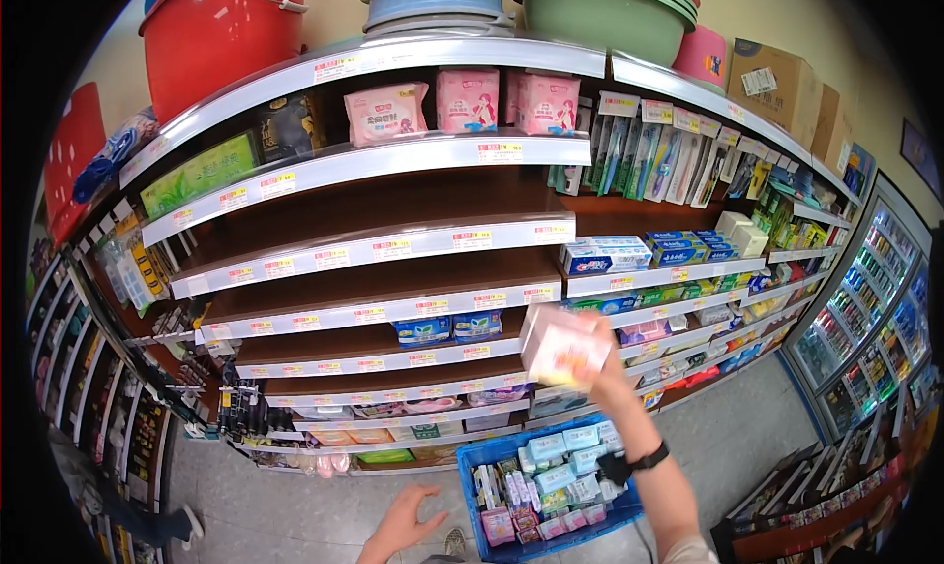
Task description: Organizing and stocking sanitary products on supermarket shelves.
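Right hand (pixel 602 353) grips—seemingly (blurred)—pink packet (pixel 560 348).

Right hand (pixel 602 359) lifts a pink packet (pixel 560 348) (shelf-high); left hand (pixel 408 525) hangs empty.

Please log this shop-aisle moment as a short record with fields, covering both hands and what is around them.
setting: shop aisle with long shelving, several boards bare
right hand: raised, grip closed on a pink soft pack in front of the shelves
left hand: low, fingers spread, holding nothing
below hands: blue crate on the floor, filled with small packs
top shelf: pink packs
above shelving: basins
far right: drinks coolers
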Tool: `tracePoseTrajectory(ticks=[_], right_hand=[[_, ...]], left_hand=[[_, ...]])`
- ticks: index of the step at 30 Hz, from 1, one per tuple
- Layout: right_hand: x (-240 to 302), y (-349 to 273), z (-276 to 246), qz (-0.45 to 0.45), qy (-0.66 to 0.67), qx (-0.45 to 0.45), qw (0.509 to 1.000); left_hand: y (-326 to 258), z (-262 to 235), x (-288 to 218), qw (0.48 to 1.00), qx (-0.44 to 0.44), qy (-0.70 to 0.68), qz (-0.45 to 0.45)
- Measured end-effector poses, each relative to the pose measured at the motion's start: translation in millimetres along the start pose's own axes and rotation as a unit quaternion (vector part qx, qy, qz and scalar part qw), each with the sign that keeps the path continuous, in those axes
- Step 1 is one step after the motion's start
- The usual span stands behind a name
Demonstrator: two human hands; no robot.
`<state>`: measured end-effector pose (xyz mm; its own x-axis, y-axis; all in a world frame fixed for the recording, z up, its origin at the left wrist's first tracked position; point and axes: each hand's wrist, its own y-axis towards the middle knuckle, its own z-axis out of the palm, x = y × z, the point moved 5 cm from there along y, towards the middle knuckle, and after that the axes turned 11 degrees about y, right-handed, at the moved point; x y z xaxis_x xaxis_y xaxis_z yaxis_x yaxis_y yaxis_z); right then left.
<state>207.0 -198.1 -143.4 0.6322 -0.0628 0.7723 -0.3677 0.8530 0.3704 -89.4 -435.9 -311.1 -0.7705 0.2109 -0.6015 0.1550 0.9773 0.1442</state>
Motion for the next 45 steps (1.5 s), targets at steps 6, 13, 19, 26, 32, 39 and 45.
tracePoseTrajectory(ticks=[6,13,19,26,32,39,45], right_hand=[[82,133,0,-0.211,-0.271,0.013,0.939],[86,197,-8,-0.16,-0.353,0.032,0.921],[83,233,-27,-0.078,-0.253,0.055,0.963],[78,257,-42,-0.055,-0.221,0.052,0.972],[75,269,-51,-0.014,-0.269,0.061,0.961],[83,274,-69,-0.019,-0.347,0.053,0.936],[99,272,-33,-0.107,-0.556,0.005,0.824]], left_hand=[[-106,103,188,0.977,0.126,0.018,-0.172],[-321,181,276,0.869,0.171,0.007,-0.465],[-415,214,258,0.848,0.142,-0.047,-0.508],[-423,237,262,0.859,0.052,-0.124,-0.495],[-416,225,256,0.873,0.014,-0.061,-0.483],[-422,233,252,0.852,0.058,-0.109,-0.509],[-431,236,250,0.856,0.004,-0.139,-0.497]])
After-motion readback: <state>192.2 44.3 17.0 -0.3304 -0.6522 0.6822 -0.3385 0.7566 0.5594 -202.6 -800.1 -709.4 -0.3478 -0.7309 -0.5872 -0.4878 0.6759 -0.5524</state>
